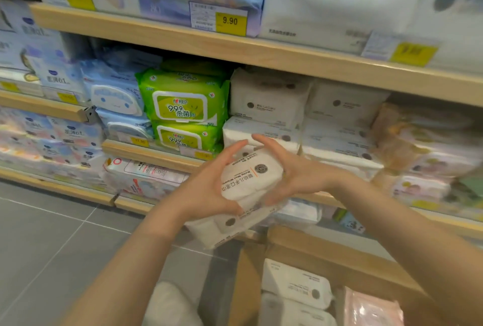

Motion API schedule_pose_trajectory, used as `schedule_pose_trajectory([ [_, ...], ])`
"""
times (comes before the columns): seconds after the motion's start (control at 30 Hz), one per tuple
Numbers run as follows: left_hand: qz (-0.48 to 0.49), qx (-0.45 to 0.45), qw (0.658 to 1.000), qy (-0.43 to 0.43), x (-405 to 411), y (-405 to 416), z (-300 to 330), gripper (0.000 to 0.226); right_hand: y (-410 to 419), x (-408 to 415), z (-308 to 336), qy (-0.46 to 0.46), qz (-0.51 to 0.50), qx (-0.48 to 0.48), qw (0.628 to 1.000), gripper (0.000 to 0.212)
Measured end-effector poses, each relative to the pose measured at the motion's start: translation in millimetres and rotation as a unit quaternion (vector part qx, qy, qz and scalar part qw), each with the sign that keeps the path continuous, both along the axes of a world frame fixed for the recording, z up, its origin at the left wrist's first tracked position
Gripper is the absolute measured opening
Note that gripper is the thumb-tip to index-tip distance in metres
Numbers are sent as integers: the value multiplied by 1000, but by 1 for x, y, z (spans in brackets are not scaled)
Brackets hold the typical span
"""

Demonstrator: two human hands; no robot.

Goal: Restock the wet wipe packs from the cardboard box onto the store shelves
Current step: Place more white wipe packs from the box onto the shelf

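Nearest, white packs (295, 286) are lying in the cardboard box (347, 255) below. Above it, the left hand (209, 189) and right hand (295, 171) are clasping a stack of white wet wipe packs (248, 184) between them, fingers curved round its sides; it looks like two packs, though blur is hiding the lower edges. Beyond, similar white packs (269, 98) are sitting on the middle shelf (149, 150), beside green packs (183, 101).

Bright even store light, soft shadows; motion blur at edges, wide-angle bending, centre fairly sharp.
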State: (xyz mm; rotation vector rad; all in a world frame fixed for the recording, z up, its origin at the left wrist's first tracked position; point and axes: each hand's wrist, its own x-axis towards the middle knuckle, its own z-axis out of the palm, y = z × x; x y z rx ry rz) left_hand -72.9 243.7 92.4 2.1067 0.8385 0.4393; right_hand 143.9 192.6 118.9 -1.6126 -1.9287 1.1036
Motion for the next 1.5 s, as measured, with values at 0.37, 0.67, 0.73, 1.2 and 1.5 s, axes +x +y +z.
schedule_pose_trajectory([
  [0.37, 140, 74, 982, -98, 50, -24, 21, 98, -79, 46, 17, 59, -267, 99, 957, 52],
  [0.67, 255, -208, 905, -270, 128, -12, 37, 60, -55, 88, 54, 53, -318, 187, 928, 54],
  [0.73, 256, -196, 908, -268, 141, -3, 43, 57, -43, 100, 52, 61, -328, 202, 921, 54],
  [1.2, 108, -85, 980, -145, 156, 25, 6, 85, -3, 81, -12, -473, -243, 375, 759, 65],
  [1.5, 123, 177, 958, 191, 144, 32, -48, 93, 26, 101, -28, -528, -242, 357, 731, 90],
])
